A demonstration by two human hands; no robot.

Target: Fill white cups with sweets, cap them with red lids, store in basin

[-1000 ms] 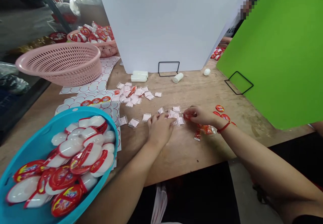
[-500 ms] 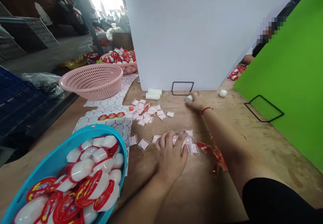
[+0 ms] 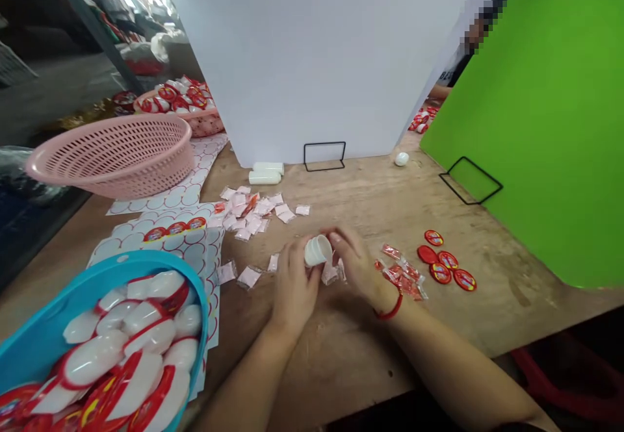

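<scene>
Left hand [image 3: 295, 284] grips white cups [image 3: 316, 251], palm hidden; whether right hand [image 3: 359, 268] grips them is unclear.

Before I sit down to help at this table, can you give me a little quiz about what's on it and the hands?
1. What is between the left hand and the right hand?
a) a spoon
b) a white cup
c) a toy car

2. True or false: the red bracelet is on the left wrist.

3. Fill in: seen from the wearer's seat, the green board is to the ____ of the white board.

Key: 1 b; 2 false; 3 right.
</scene>
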